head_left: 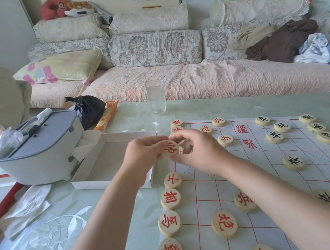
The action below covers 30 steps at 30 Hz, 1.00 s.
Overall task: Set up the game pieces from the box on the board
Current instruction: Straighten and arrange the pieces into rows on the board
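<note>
Red disc (169,149): frame centre, over the left edge of the board (208,181), pinched by left hand (143,155) and right hand (197,151); unplaced. Red pieces (170,199) at left and black pieces (293,162) at right are set. White box (113,183), centre left, appears emptied; probably the last piece.

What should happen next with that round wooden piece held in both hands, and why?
Probably set the round wooden piece with the red character, pinched by the left hand and right hand, down on the left-edge column of the white paper board, just beyond the red-marked disc nearest it. That red column seems to have a gap under the hands, and the white cardboard box looks empty.
</note>
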Available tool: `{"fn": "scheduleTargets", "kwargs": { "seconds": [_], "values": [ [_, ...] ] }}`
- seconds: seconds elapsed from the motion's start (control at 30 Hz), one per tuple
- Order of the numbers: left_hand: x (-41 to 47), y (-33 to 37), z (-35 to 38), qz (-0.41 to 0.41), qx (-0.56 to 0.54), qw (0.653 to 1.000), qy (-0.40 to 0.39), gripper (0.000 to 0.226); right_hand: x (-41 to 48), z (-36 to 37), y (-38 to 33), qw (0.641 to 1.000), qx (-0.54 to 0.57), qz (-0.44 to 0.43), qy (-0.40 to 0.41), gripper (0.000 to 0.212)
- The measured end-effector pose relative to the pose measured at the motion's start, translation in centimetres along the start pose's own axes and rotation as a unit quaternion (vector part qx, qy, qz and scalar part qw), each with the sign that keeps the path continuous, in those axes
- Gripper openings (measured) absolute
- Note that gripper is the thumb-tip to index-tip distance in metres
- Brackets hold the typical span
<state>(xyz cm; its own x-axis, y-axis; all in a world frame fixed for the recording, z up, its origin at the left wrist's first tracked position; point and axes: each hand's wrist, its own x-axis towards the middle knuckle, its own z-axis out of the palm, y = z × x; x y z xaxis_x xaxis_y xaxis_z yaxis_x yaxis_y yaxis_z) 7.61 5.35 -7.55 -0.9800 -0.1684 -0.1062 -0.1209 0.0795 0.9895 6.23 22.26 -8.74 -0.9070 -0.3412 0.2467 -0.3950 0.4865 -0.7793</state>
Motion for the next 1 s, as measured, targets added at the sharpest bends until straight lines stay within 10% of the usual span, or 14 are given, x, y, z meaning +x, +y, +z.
{"fn": "scheduleTargets", "kwargs": {
  "seconds": [0.17, 0.33, 1.0],
  "values": [
    [0.4, -0.9, 0.3, 0.032, 0.095, 0.994, 0.033, 0.019, 0.1, 0.3, 0.5, 0.999, -0.03, 0.013, 0.001, 0.033],
    [0.4, -2.3, -0.2, 0.174, 0.478, 0.861, 0.01, 0.027, -0.1, 0.2, 3.1, 0.991, -0.107, 0.073, -0.033, 0.037],
    [0.3, -3.5, -0.5, 0.254, 0.584, 0.765, -0.1, 0.042, 0.0, 1.6, 3.5, 0.982, -0.165, 0.065, -0.066, 0.024]
  ]
}}
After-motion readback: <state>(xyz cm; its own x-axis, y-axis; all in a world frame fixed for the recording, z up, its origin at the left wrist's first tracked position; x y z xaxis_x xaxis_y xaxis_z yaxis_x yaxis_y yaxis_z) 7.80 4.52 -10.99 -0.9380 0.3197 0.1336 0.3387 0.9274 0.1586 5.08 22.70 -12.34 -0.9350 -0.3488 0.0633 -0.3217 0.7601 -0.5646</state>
